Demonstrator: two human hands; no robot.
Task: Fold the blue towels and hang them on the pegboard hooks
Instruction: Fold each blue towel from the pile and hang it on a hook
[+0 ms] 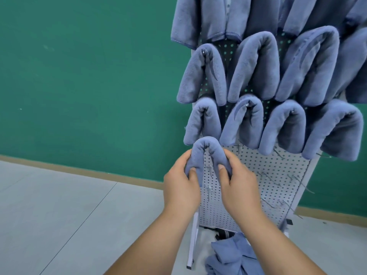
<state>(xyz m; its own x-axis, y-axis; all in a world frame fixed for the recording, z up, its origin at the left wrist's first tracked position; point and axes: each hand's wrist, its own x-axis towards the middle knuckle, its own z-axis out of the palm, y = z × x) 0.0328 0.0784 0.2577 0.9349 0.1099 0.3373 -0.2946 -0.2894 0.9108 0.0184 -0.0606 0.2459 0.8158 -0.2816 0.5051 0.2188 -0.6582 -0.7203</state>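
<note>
- Head view: a folded blue towel (pixel 206 143) is bent into an arch over a hook near the left edge of the white pegboard (pixel 248 205), just below the lowest row of hung towels (pixel 252 66).
- At 7 o'clock from the arch top, the left hand (pixel 181 189) pinches the towel's left leg, thumb in front and fingers curled behind.
- At 5 o'clock from the arch top, the right hand (pixel 240 187) grips the right leg the same way, thumb pressed on the front.
- Rows of blue towels draped over hooks fill the board from 12 to 3 o'clock of the hands.
- Bare wire hooks (pixel 268 176) stick out of the board at 3 o'clock of the right hand.
- Loose blue towels (pixel 230 257) lie heaped on the grey floor (pixel 69 215) at 6 o'clock, beside the stand's foot.
- A green wall (pixel 89 76) is behind.
</note>
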